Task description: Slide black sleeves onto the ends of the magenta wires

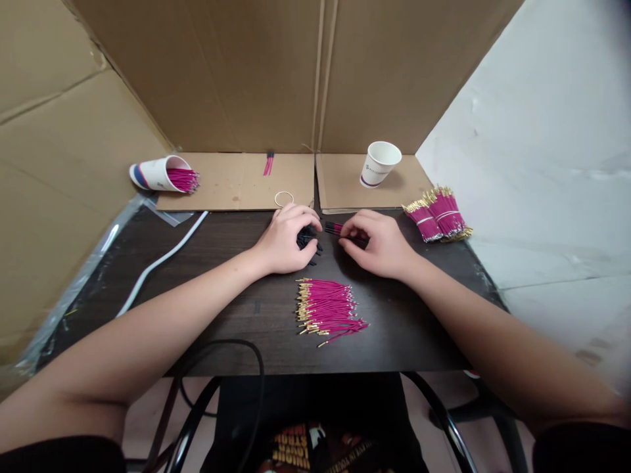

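Where the dark wood-grained table (236, 295) comes closest, a thin black cable (261, 368) loops at its edge, nearer than the left hand. Just nearer than both hands, and between them, lies a loose layer of magenta wires (328, 305), slim and smooth, roughly parallel, gold metal ends to the left and silvery tips to the right, a few askew. The left hand (290, 240) curves round a heap of small black pieces (306, 238), thumb and forefinger apart; whether it grips any, I cannot tell. Facing it, the right hand (377, 243) curls, thumb near fingertips, over a few black-ended wires (332, 228) jutting toward the left hand; its grip is partly hidden, so I cannot tell how firm.

Right of the right hand sit banded bundles (446, 213) of gold-tipped magenta wire. A pale cord (167, 255) runs left of the left hand, and a thin ring (284, 192) lies just past its knuckles. Beyond, on flat brown cardboard (221, 177), are a tipped paper cup (152, 174) with magenta wires at its mouth, far left, a small black-ended cluster (269, 164), and an upright white cup (377, 164) past the right hand.
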`<state>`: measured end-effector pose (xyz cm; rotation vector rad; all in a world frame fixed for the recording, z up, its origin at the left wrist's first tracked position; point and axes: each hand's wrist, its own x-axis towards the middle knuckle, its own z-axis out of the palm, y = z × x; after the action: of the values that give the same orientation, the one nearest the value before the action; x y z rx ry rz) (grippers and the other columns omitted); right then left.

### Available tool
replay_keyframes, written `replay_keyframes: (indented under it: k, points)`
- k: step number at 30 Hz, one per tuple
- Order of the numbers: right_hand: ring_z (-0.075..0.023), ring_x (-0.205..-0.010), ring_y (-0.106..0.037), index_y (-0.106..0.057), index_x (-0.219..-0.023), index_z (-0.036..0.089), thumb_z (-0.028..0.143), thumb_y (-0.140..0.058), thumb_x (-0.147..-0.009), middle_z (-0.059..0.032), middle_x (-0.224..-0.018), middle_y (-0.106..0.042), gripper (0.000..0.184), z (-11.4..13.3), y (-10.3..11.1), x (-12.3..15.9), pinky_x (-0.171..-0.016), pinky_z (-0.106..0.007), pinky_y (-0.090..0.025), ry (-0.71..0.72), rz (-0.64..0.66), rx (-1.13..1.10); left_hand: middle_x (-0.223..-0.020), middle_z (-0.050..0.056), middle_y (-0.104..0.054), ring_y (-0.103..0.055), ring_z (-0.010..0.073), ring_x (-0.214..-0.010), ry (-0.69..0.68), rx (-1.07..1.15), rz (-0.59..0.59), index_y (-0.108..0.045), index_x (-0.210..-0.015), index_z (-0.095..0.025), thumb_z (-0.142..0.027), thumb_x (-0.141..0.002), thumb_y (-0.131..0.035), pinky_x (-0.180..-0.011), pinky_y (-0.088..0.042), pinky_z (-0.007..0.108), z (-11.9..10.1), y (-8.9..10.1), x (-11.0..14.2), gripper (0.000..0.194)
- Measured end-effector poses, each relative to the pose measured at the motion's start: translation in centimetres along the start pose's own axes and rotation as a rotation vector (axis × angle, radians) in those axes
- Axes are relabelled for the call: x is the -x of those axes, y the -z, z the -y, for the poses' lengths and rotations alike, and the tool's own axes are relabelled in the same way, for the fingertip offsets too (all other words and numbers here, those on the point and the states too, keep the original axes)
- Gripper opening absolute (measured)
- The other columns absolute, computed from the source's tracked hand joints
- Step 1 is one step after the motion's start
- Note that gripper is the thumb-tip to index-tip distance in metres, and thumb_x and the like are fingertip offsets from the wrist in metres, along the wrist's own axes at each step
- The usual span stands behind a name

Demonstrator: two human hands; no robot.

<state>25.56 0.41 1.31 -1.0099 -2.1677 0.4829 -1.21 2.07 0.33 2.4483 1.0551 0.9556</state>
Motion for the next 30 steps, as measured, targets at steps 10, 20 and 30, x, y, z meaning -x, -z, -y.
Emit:
replay_keyframes:
  k: [10, 20, 30]
  points:
    - [-0.0190, -0.080, -0.068, -0.079, -0.094, 0.023, 0.022, -0.078, -0.098, -0.0029, -0.091, -0.077, 0.004, 2.9, 0.8, 0.1, -0.078, -0.036, -0.057, 0.057, 0.455, -0.409, -0.136, 0.010, -0.074, -0.064, 0.0376, -0.135, -0.047, -0.007, 0.089, -0.082, -0.099, -0.025, -0.023, -0.087, -0.079, -0.123, -0.043, 0.067, 0.0, 0.1, 0.2, 0.013]
    - [-0.0209, -0.083, -0.070, -0.082, -0.094, 0.022, 0.022, -0.081, -0.100, -0.0042, -0.092, -0.078, 0.006, 3.1, 0.7, 0.1, -0.080, -0.038, -0.057, 0.097, 0.553, -0.348, -0.133, 0.010, -0.075, -0.066, 0.0360, -0.132, -0.035, 0.013, 0.105, -0.078, -0.090, -0.023, -0.021, -0.090, -0.076, -0.118, -0.045, 0.063, -0.2, 0.1, 0.2, 0.002]
    - [-0.0216, -0.091, -0.067, -0.074, -0.094, 0.019, 0.004, -0.070, -0.096, -0.0047, -0.094, -0.077, 0.016, 3.3, 0.7, 0.1, -0.091, -0.037, -0.050, 0.144, 0.603, -0.290, -0.137, 0.011, -0.073, -0.063, 0.0366, -0.138, -0.012, 0.006, 0.154, -0.075, -0.091, -0.021, -0.021, -0.092, -0.074, -0.122, -0.042, 0.063, -0.3, 0.4, 0.1, 0.002]
